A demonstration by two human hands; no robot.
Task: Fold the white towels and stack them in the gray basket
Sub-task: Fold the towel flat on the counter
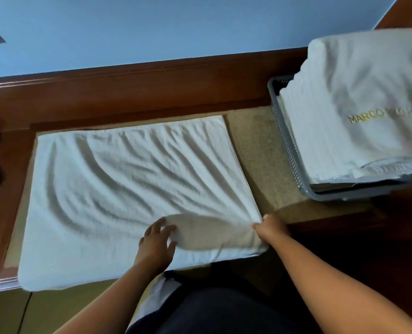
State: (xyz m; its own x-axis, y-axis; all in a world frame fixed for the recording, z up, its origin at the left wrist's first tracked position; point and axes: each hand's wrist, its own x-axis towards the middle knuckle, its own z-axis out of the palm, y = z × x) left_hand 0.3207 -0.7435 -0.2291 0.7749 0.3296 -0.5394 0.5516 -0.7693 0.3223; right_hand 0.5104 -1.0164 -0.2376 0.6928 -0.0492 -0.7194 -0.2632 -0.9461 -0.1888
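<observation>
A white towel (128, 189) lies spread and rumpled on the tan inset surface (255, 153) of a dark wooden table (152, 92), its near edge hanging slightly over the table's front. The left hand (158, 244) reaches in from below with the forearm angled up and to the right; it rests palm down on the towel near the near edge, fingers spread and laid on the cloth. The right hand (271, 227) comes in on a long straight forearm from the lower right and pinches the towel's near right corner, fingers curled on it. Creases fan out from that corner. To the right, a gray basket (287, 145) holds a stack of folded white towels (359, 92) rising above its rim; the top one bears gold lettering, partly legible.
</observation>
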